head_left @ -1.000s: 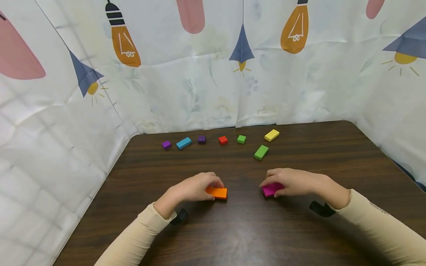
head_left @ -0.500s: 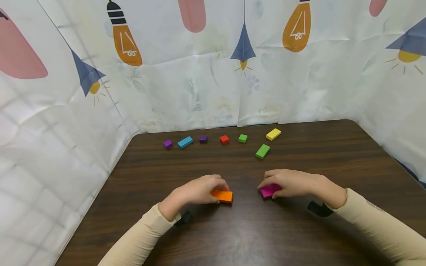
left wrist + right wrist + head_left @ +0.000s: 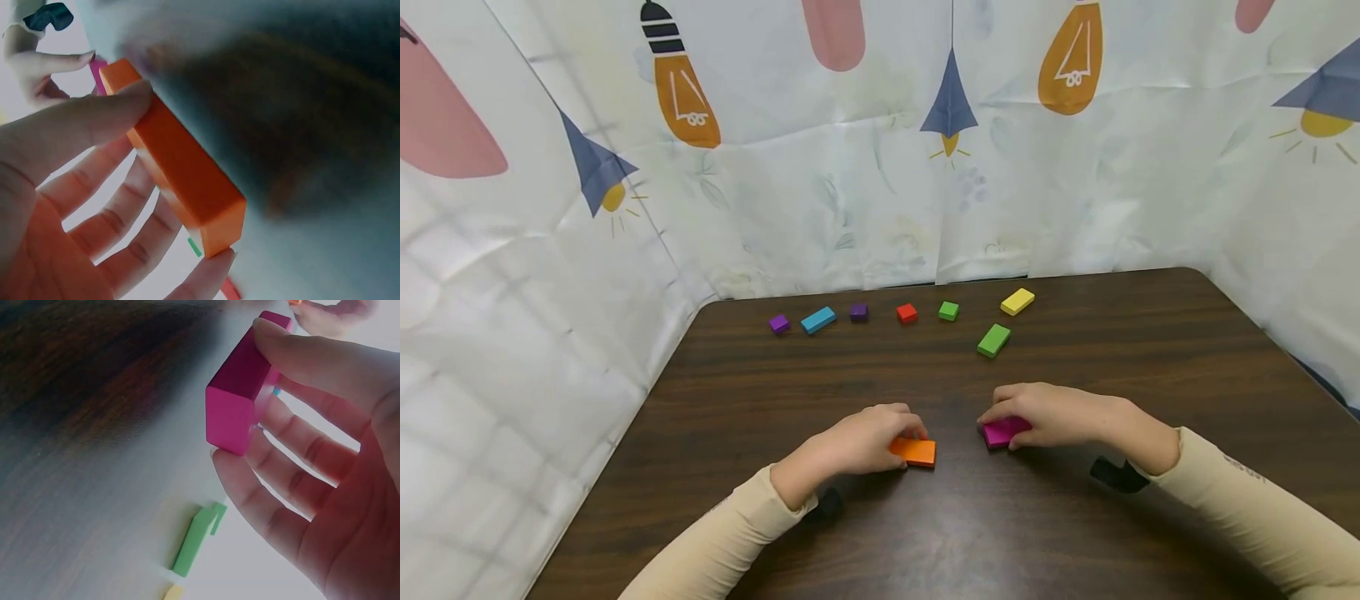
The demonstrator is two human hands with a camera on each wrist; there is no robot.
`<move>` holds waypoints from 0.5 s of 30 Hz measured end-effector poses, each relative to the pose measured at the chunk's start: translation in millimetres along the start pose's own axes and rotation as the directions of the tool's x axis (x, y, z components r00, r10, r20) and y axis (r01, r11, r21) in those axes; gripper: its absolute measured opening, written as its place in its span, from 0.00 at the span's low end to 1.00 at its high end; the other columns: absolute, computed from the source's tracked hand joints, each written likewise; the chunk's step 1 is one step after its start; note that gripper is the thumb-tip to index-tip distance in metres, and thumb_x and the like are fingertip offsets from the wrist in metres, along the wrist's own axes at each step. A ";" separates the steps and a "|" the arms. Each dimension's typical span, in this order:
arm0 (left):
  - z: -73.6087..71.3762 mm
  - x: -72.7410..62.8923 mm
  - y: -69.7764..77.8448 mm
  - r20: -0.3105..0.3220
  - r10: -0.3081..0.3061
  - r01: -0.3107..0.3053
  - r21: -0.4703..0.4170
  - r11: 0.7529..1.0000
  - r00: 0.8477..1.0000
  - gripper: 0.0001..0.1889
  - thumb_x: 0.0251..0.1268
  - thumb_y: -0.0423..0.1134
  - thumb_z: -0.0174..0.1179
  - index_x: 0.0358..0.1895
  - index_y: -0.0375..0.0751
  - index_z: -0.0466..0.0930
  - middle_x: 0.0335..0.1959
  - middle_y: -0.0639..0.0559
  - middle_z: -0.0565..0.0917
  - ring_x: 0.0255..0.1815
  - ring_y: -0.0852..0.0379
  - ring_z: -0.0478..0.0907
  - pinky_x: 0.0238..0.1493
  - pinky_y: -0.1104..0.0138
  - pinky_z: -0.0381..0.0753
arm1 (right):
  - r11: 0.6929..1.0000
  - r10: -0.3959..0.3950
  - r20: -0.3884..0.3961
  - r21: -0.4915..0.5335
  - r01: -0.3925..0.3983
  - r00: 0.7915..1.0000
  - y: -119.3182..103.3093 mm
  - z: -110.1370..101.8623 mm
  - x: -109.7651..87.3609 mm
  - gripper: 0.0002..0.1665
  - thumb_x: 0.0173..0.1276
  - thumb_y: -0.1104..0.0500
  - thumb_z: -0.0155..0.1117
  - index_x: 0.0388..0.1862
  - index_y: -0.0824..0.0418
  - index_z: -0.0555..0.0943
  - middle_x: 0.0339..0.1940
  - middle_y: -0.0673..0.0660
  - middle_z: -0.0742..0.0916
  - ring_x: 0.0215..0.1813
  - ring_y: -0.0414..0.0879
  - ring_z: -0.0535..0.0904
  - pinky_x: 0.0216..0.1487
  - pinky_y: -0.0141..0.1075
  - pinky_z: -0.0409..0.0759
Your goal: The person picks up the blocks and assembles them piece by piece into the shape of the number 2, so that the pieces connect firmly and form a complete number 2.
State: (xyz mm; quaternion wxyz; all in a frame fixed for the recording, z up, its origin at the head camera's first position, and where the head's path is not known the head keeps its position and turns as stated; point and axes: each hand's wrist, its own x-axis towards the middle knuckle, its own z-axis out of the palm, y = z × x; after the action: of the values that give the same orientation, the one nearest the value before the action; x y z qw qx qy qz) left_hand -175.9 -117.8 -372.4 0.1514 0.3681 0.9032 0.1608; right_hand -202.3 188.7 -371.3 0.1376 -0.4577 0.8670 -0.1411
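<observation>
Orange block (image 3: 917,452) gripped between thumb and fingers of your left hand (image 3: 868,442); pink block (image 3: 1002,431) pinched likewise in your right hand (image 3: 1056,412), near but apart, at the middle of the table (image 3: 835,375). Handling this pair seems your step in hand; the next move probably calls for steady grips on both. Count nine blocks: this pair, plus two purple blocks (image 3: 779,325), one blue block (image 3: 818,320), one red block (image 3: 907,313), two green blocks (image 3: 994,341) and one yellow block (image 3: 1018,302) farther back.

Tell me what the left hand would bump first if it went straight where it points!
Probably the magenta block in the right hand. The left hand, holding the orange block, points roughly that way across the table. Or the right hand's fingers; the exact line is unclear.
</observation>
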 end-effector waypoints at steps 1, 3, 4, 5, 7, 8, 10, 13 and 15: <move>0.8 0.6 0.4 -0.005 -0.005 0.005 0.004 1.000 1.000 0.17 0.60 0.30 0.73 0.52 0.43 0.85 0.45 0.54 0.80 0.46 0.57 0.79 0.51 0.64 0.79 | 1.000 0.001 -0.007 -0.004 -0.001 1.000 -0.3 0.3 -0.2 0.24 0.66 0.60 0.76 0.62 0.57 0.84 0.47 0.46 0.79 0.46 0.41 0.76 0.47 0.37 0.80; 1.8 1.7 1.2 -0.013 -0.015 0.015 0.009 1.000 1.000 0.17 0.60 0.31 0.73 0.52 0.43 0.85 0.45 0.54 0.81 0.46 0.56 0.79 0.51 0.63 0.80 | 1.000 -0.004 -0.023 -0.010 0.003 1.000 -0.9 0.7 -0.2 0.25 0.65 0.60 0.76 0.61 0.59 0.84 0.46 0.46 0.79 0.45 0.41 0.76 0.47 0.36 0.80; 2.3 2.3 1.4 -0.017 -0.021 0.021 0.010 1.000 1.000 0.17 0.60 0.31 0.73 0.52 0.43 0.85 0.45 0.54 0.81 0.46 0.56 0.79 0.51 0.63 0.80 | 1.000 -0.005 -0.029 -0.009 0.004 1.000 -1.1 0.9 0.1 0.25 0.65 0.60 0.77 0.61 0.59 0.85 0.46 0.46 0.79 0.45 0.41 0.76 0.46 0.36 0.80; 2.8 2.9 1.7 -0.018 -0.027 0.027 0.011 1.000 0.999 0.17 0.61 0.31 0.73 0.53 0.43 0.85 0.45 0.54 0.81 0.46 0.56 0.79 0.51 0.63 0.80 | 1.000 -0.004 -0.032 -0.006 0.004 0.999 -1.4 1.3 0.6 0.25 0.65 0.60 0.77 0.61 0.60 0.85 0.46 0.46 0.79 0.44 0.41 0.76 0.46 0.35 0.80; 3.8 3.8 2.3 -0.018 -0.039 0.039 0.010 0.999 0.999 0.17 0.61 0.32 0.73 0.53 0.43 0.85 0.45 0.54 0.81 0.46 0.56 0.79 0.51 0.62 0.80 | 1.000 -0.001 -0.030 -0.001 0.001 1.000 -2.0 2.1 2.2 0.25 0.65 0.59 0.77 0.61 0.60 0.85 0.45 0.46 0.79 0.44 0.41 0.76 0.45 0.35 0.80; 4.3 4.4 2.8 -0.018 -0.042 0.042 0.010 0.999 0.999 0.17 0.61 0.32 0.73 0.53 0.43 0.85 0.45 0.54 0.81 0.46 0.56 0.79 0.52 0.62 0.80 | 1.000 0.000 -0.028 0.000 0.000 1.000 -2.4 2.5 3.0 0.24 0.65 0.59 0.77 0.60 0.60 0.85 0.45 0.46 0.79 0.44 0.41 0.76 0.45 0.35 0.80; 5.7 5.4 3.6 -0.020 -0.046 0.047 0.014 0.999 0.999 0.17 0.61 0.32 0.74 0.53 0.43 0.85 0.45 0.54 0.81 0.46 0.56 0.79 0.51 0.63 0.80 | 1.000 0.010 -0.018 0.005 -0.010 1.000 -3.2 3.6 4.6 0.24 0.65 0.59 0.77 0.60 0.59 0.85 0.44 0.46 0.79 0.43 0.40 0.76 0.45 0.35 0.80; 7.3 7.6 4.9 -0.026 -0.046 0.047 0.026 0.999 0.999 0.17 0.61 0.33 0.74 0.53 0.44 0.85 0.44 0.55 0.80 0.46 0.57 0.79 0.51 0.63 0.80 | 1.000 0.017 -0.008 0.002 -0.017 1.000 -4.9 5.0 6.9 0.25 0.65 0.58 0.77 0.60 0.59 0.86 0.44 0.45 0.79 0.42 0.40 0.75 0.44 0.34 0.79; 7.7 9.1 5.7 -0.028 -0.047 0.048 0.034 0.998 0.999 0.17 0.60 0.33 0.74 0.53 0.44 0.85 0.44 0.55 0.80 0.46 0.57 0.80 0.50 0.64 0.80 | 1.000 0.019 -0.003 -0.001 -0.019 1.000 -5.6 5.9 8.5 0.25 0.65 0.57 0.78 0.61 0.59 0.86 0.43 0.45 0.79 0.42 0.40 0.75 0.44 0.34 0.79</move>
State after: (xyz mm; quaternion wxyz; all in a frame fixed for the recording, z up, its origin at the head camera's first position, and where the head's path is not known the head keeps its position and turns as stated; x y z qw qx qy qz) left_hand -175.6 -106.1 -378.5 0.1366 0.3470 0.9162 0.1466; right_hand -200.5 177.9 -375.6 0.1375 -0.4494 0.8715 -0.1401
